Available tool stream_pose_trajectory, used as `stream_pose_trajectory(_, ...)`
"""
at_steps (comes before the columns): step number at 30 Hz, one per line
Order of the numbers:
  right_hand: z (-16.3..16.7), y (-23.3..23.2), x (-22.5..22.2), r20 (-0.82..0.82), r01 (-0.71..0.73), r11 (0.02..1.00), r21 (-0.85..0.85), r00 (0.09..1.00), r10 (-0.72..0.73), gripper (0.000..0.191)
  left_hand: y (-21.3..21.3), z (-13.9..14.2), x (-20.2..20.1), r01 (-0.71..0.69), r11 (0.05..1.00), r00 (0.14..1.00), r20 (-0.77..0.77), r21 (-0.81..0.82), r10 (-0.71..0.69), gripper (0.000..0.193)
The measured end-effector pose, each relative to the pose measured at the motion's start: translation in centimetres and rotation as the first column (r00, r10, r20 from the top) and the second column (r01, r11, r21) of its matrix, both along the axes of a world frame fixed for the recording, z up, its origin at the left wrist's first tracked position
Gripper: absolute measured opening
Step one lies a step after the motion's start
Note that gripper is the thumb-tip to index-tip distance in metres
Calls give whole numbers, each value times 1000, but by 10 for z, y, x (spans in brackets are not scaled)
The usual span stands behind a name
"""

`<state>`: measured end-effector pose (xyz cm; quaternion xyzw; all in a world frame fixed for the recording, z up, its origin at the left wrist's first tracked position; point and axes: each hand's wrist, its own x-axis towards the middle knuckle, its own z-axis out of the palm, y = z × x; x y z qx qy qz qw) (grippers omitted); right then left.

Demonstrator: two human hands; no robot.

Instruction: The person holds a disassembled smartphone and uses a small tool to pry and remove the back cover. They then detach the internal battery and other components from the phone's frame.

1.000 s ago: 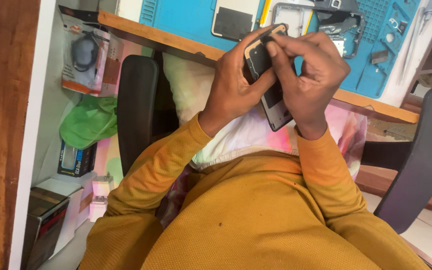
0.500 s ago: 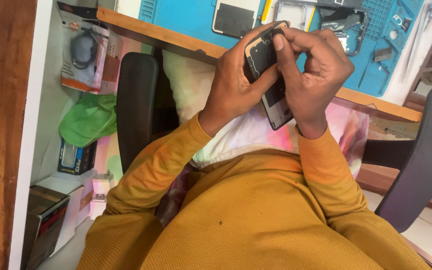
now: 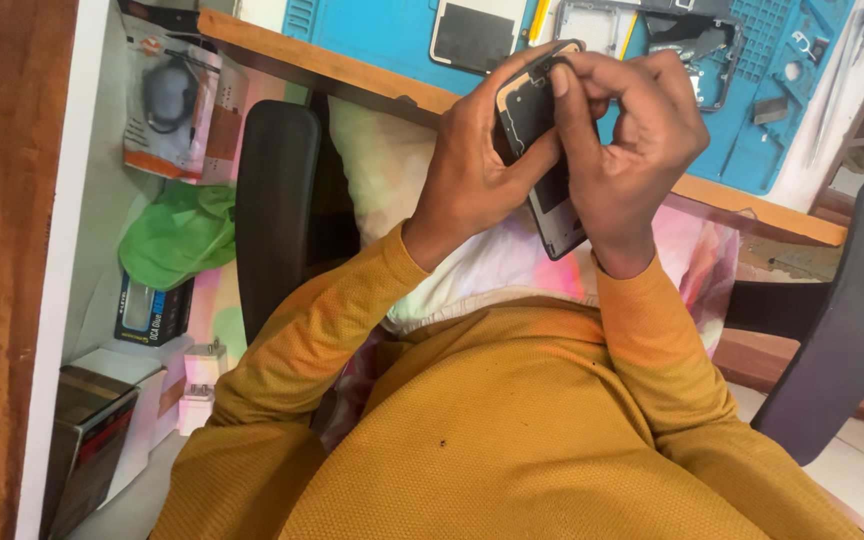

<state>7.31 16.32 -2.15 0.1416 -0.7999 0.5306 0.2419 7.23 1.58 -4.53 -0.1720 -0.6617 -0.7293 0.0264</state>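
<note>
Opened dark phone (image 3: 542, 160) with no back cover is standing near upright, tilting slightly, gripped between both hands above the table edge; gold-rimmed top, internals facing the camera.

Both hands are gripping an opened phone (image 3: 542, 150) just below the blue repair mat (image 3: 392, 35): left hand (image 3: 477, 175) cradling, right hand (image 3: 632, 140) pinching its top corner.

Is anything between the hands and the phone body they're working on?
Nothing visible. The left hand grips the phone body from the side, and the right hand pinches its top corner; both touch it directly.
</note>
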Motion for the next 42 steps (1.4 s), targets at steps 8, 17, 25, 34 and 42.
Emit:
stream_pose_trajectory(8, -3, 4, -1, 19, -41, 999, -17, 999, 41, 7, 1, 1, 2, 11, 999, 999, 34, 35, -13, 56)
stream_pose_trajectory(17, -5, -1, 1, 53, -17, 994, -111, 998, 23, 9, 1, 2, 1, 6, 1000, 1000, -6, 15, -6, 53)
stream_pose_trajectory(25, -7, 1, -1, 50, -51, 987, -151, 997, 59, 10, 1, 5, 2, 11, 1000, 1000, 5, 15, -11, 50)
stream_pose_trajectory(34, -5, 3, 1, 42, -37, 998, -60, 998, 39, 10, 1, 8, 2, 17, 1000, 999, 35, 14, -17, 54)
stream_pose_trajectory(42, -7, -1, 2, 61, -39, 985, -170, 997, 50, 8, 1, 9, 3, -6, 1000, 1000, -1, -23, 6, 52)
